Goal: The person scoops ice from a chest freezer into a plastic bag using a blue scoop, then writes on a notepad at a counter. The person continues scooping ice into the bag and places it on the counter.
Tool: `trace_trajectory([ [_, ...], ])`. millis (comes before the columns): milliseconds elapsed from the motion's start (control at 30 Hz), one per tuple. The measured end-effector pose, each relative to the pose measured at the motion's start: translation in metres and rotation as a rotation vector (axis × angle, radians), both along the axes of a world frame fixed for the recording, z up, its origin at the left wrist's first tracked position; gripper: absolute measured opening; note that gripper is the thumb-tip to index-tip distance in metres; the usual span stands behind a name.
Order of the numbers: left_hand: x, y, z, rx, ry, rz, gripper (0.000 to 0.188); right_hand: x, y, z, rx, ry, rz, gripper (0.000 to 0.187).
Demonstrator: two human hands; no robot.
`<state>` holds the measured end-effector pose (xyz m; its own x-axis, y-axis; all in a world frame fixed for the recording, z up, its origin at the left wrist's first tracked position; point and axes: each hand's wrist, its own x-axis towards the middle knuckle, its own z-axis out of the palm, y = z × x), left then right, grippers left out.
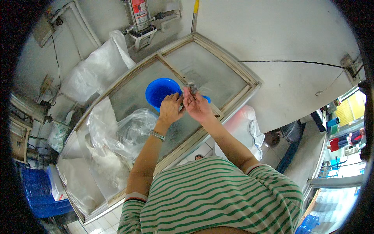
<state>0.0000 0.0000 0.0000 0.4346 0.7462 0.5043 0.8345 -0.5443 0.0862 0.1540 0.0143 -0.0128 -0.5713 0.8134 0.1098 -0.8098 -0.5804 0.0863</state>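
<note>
Head view: our left hand (170, 109) curls by the blue bowl (161, 89), our right hand (198, 106) by a greyish wad (190, 85); grips unclear. We'd best steady the bowl, set between the glass-topped chest's (219, 60) long edges.

Pale walls (288, 35) stand around a light tiled floor (107, 222).

So the only real lettering I can spot is up top: a red and white label (139, 8) on the metal cylinder (143, 27) by the wall, with big dark characters low down. The white sack (58, 137) on the left has greenish marks, too blurry to read.
</note>
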Motion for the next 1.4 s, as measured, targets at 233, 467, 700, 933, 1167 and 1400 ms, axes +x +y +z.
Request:
trace_trajectory([
  [233, 0.004, -0.013, -0.023, 0.096, -0.056, -0.043, 0.018, 0.022, 0.001, -0.003, 0.179, -0.837, -0.235, 0.042],
  [467, -0.011, -0.002, -0.039, 0.157, 0.014, -0.035, 0.010, 0.022, -0.024, -0.043, 1.264, -1.891, -0.429, 0.082],
  [700, 0.000, -0.011, -0.031, 0.230, -0.122, 0.033, 0.011, -0.016, -0.015, -0.072, 0.930, -1.993, -0.380, 0.060],
  [933, 0.022, -0.071, -0.020, -0.490, -1.625, 0.459, 0.029, 0.006, -0.027, -0.037, 1.043, -2.093, -0.589, 0.043],
  [1167, 0.012, -0.085, -0.010, -1.032, -2.111, 0.183, 0.031, -0.003, -0.089, 0.001, 1.271, -1.918, -0.972, 0.055],
  [1400, 0.009, -0.125, 0.010, -1.020, -2.065, -0.041, 0.019, -0.014, -0.150, 0.036, 1.015, -1.939, -1.073, 0.073],
])
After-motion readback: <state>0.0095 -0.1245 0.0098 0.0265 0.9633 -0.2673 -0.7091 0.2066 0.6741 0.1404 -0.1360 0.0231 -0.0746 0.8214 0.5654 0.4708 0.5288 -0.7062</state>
